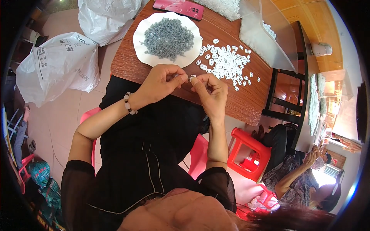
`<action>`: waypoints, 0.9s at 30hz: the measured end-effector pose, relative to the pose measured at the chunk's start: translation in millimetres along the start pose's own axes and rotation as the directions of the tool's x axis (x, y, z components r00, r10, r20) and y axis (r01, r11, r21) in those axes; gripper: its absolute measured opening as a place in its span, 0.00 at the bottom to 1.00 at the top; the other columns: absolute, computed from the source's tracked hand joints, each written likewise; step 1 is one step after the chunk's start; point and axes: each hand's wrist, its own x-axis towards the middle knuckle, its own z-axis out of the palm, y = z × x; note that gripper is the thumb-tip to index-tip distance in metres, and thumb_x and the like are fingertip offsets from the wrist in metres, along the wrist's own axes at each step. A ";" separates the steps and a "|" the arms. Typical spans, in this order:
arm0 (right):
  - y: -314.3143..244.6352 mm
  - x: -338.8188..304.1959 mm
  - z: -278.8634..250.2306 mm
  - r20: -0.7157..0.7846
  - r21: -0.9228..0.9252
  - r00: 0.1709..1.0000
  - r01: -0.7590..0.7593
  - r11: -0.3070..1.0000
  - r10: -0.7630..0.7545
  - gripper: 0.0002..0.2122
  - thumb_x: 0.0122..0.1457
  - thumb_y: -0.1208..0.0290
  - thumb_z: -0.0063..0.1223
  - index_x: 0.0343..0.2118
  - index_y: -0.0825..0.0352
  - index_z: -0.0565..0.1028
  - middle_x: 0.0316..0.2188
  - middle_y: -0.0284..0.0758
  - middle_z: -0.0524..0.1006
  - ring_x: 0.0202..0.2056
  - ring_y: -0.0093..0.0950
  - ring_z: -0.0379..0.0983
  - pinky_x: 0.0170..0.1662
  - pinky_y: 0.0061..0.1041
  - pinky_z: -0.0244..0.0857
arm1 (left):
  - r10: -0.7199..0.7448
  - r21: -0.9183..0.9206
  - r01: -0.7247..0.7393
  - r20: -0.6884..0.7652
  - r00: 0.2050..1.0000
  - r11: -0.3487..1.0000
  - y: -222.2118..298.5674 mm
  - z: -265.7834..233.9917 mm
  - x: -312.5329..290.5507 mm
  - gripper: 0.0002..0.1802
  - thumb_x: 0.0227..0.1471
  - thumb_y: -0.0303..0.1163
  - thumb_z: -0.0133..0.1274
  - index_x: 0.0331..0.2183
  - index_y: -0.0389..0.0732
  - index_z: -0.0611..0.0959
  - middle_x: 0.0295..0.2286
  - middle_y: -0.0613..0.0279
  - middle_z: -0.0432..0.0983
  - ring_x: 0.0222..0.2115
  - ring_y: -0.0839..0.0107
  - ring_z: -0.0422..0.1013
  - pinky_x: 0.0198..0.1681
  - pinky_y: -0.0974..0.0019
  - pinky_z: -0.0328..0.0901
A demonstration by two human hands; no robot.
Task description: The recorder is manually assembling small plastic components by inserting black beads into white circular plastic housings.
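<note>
White sack point(58, 67) at nine o'clock of left hand point(163, 81). I see wavy-edged plate point(145, 57) at twelve, heaped with small grey pieces point(168, 38). Left grip pressed together; I can't tell on what. Small white piece point(193, 77) at its three o'clock, pinched by right hand point(213, 94). At right hand's one o'clock, loose white two-holed pieces point(225, 63) on tabletop point(246, 102).

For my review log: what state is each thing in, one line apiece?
Left hand, fingers pinched together; anything held too small to tell
Right hand, pinching a small white piece
Plate, right way up, heaped with grey pieces
Loose white pieces, scattered on the table
Phone, lying back-side up
White bags, bulging
</note>
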 end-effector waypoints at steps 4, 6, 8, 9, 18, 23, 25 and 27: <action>3.9 0.2 0.8 0.008 0.003 1.000 0.016 1.000 -0.016 0.05 0.54 0.74 0.58 0.25 0.70 0.77 0.15 0.26 0.75 0.19 0.09 0.64 0.22 0.12 0.56 | -0.001 0.014 0.001 0.004 1.000 1.000 -0.3 0.0 -0.2 0.11 0.57 0.34 0.52 0.31 0.35 0.80 0.21 0.71 0.70 0.23 0.85 0.64 0.24 0.79 0.61; 3.5 0.3 0.7 0.006 -0.001 1.000 0.003 1.000 -0.003 0.05 0.54 0.74 0.58 0.24 0.70 0.77 0.15 0.26 0.75 0.18 0.09 0.63 0.22 0.12 0.55 | 0.001 0.008 -0.001 0.004 1.000 1.000 -0.2 0.2 -0.1 0.11 0.57 0.34 0.52 0.31 0.35 0.80 0.21 0.71 0.70 0.23 0.85 0.64 0.24 0.79 0.61; 3.4 0.3 0.5 0.007 -0.007 1.000 0.008 1.000 -0.007 0.05 0.54 0.74 0.58 0.25 0.70 0.77 0.15 0.26 0.75 0.18 0.09 0.63 0.21 0.12 0.55 | 0.001 0.012 -0.001 0.008 1.000 1.000 0.2 0.4 0.2 0.11 0.57 0.33 0.52 0.31 0.34 0.80 0.21 0.71 0.71 0.23 0.85 0.64 0.25 0.79 0.61; 3.3 0.2 0.6 0.010 -0.012 1.000 0.012 1.000 -0.012 0.05 0.54 0.74 0.58 0.25 0.70 0.77 0.15 0.26 0.75 0.18 0.09 0.64 0.21 0.11 0.55 | 0.000 0.013 0.000 0.008 1.000 1.000 0.0 0.5 -0.1 0.11 0.57 0.33 0.52 0.31 0.34 0.80 0.21 0.71 0.71 0.23 0.85 0.64 0.25 0.79 0.61; 2.2 0.1 -0.1 0.059 0.011 0.998 -0.011 1.000 0.010 0.05 0.55 0.74 0.57 0.26 0.69 0.77 0.16 0.26 0.75 0.19 0.09 0.65 0.22 0.11 0.56 | 0.014 0.099 -0.013 -0.018 1.000 0.995 1.2 1.8 -2.6 0.08 0.56 0.30 0.52 0.30 0.34 0.79 0.22 0.72 0.71 0.23 0.86 0.64 0.26 0.79 0.61; 3.7 -0.4 1.1 0.043 0.026 0.999 0.012 1.000 -0.014 0.05 0.55 0.74 0.57 0.26 0.70 0.76 0.16 0.26 0.75 0.19 0.10 0.65 0.22 0.12 0.56 | 0.012 0.085 -0.011 -0.015 1.000 0.996 2.4 4.4 -4.5 0.08 0.56 0.30 0.52 0.30 0.34 0.79 0.22 0.72 0.71 0.23 0.86 0.64 0.26 0.79 0.60; 0.8 -0.6 -0.3 0.048 0.015 0.999 0.014 1.000 -0.015 0.05 0.55 0.74 0.57 0.25 0.69 0.76 0.16 0.26 0.74 0.19 0.10 0.65 0.22 0.12 0.56 | 0.004 0.073 -0.003 -0.013 1.000 0.997 2.8 4.7 -4.9 0.08 0.56 0.30 0.52 0.30 0.34 0.79 0.22 0.72 0.71 0.23 0.86 0.64 0.26 0.79 0.60; -1.7 -0.9 -1.9 0.072 -0.008 0.997 0.006 1.000 -0.005 0.06 0.55 0.74 0.57 0.25 0.70 0.76 0.16 0.26 0.74 0.19 0.10 0.65 0.22 0.12 0.56 | -0.004 0.061 0.005 -0.009 1.000 0.998 2.3 4.9 -4.9 0.08 0.56 0.30 0.52 0.30 0.34 0.79 0.22 0.72 0.72 0.23 0.86 0.64 0.27 0.79 0.61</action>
